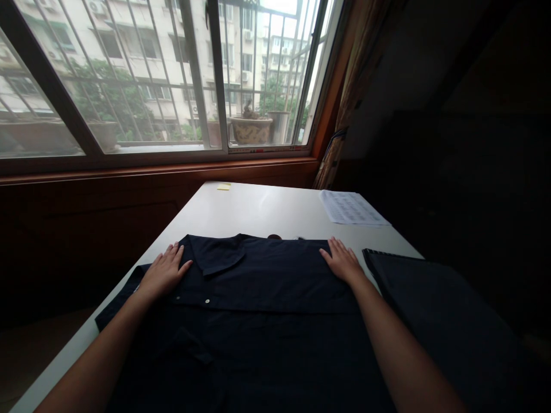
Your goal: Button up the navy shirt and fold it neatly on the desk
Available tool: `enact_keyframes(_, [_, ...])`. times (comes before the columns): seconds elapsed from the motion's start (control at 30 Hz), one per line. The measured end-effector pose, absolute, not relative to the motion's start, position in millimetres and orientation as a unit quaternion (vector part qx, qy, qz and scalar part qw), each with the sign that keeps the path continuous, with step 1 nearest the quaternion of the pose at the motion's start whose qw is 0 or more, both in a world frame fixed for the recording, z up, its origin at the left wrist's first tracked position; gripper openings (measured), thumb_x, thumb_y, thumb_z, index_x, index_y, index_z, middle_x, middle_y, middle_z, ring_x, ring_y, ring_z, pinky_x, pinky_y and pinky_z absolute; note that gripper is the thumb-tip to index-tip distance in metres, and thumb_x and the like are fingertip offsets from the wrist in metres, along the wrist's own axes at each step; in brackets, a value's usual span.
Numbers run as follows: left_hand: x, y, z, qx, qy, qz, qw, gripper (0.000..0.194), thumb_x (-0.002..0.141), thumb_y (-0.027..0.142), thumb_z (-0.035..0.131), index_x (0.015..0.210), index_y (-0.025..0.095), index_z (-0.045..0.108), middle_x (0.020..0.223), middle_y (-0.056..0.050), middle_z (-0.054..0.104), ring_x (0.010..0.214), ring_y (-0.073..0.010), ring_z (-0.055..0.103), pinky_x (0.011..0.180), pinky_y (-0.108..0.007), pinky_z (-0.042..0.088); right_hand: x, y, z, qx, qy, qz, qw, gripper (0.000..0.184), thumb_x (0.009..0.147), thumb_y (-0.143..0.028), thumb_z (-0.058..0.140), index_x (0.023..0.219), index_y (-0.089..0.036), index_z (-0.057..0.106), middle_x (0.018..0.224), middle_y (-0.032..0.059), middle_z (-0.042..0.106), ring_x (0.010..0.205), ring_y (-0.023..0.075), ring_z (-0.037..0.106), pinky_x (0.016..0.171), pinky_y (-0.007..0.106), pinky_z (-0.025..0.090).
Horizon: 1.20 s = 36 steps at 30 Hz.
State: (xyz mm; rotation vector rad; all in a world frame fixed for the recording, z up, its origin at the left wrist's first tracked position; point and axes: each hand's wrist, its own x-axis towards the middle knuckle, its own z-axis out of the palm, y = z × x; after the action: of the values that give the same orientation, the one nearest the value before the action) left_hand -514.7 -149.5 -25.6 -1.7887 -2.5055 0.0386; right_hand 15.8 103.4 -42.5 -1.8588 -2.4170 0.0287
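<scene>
The only view is worn on the person's head, looking forward and down over the white worktop (267,209) from its near side. Both forearms enter at the lower corners (the person's own, so the lens sits above and between them). The near part of the worktop is close and fills the lower frame; its far edge lies mid-frame. Beyond it, the window (172,80) takes up the upper left and centre. No second view shares this scene.
</scene>
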Motion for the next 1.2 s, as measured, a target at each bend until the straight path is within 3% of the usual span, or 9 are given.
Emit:
enact_keyframes(0.5, [-515.7, -151.2, -29.1, -0.586, -0.809, 0.004, 0.045, 0.075, 0.1, 0.058, 0.025, 0.156, 0.009, 0.027, 0.164, -0.014, 0.018, 0.152, -0.0286, 0.017, 0.121, -0.046, 0.02, 19.0, 102.2, -47.4, -0.615, -0.784, -0.007, 0.085, 0.068, 0.1, -0.051, 0.025, 0.154, -0.012, 0.033, 0.162, 0.0072, 0.029, 0.151, 0.0248, 0.02, 0.122, 0.048, 0.015])
enact_keyframes(0.8, [-517.9, -153.9, -29.0, -0.604, -0.793, -0.025, 0.075, 0.072, 0.1, 0.055, 0.027, 0.156, 0.008, 0.027, 0.164, -0.015, 0.02, 0.152, -0.0297, 0.018, 0.12, -0.047, 0.024, 26.5, 105.1, -52.7, -0.589, -0.792, -0.042, 0.155, 0.054, 0.097, -0.036, 0.035, 0.144, -0.013, 0.051, 0.153, 0.0083, 0.046, 0.144, 0.0264, 0.035, 0.119, 0.042, 0.024])
enact_keyframes(0.93, [-518.8, -154.4, -29.9, -0.61, -0.788, -0.023, 0.08, 0.067, 0.101, 0.052, 0.028, 0.153, 0.011, 0.036, 0.162, -0.013, 0.028, 0.151, -0.0291, 0.022, 0.12, -0.048, 0.025, 29.2, 105.6, -52.2, -0.568, -0.801, -0.055, 0.183, 0.048, 0.096, -0.032, 0.039, 0.134, -0.013, 0.061, 0.146, 0.0094, 0.055, 0.136, 0.0249, 0.045, 0.117, 0.039, 0.03])
enact_keyframes(1.2, [-518.8, -155.1, -30.4, -0.615, -0.782, -0.029, 0.093, 0.065, 0.1, 0.05, 0.032, 0.151, 0.011, 0.041, 0.159, -0.012, 0.034, 0.149, -0.0298, 0.026, 0.118, -0.049, 0.029, 25.4, 101.0, -48.8, -0.557, -0.802, -0.064, 0.208, 0.046, 0.094, -0.029, 0.04, 0.128, -0.013, 0.067, 0.137, 0.01, 0.063, 0.129, 0.0284, 0.051, 0.111, 0.045, 0.038])
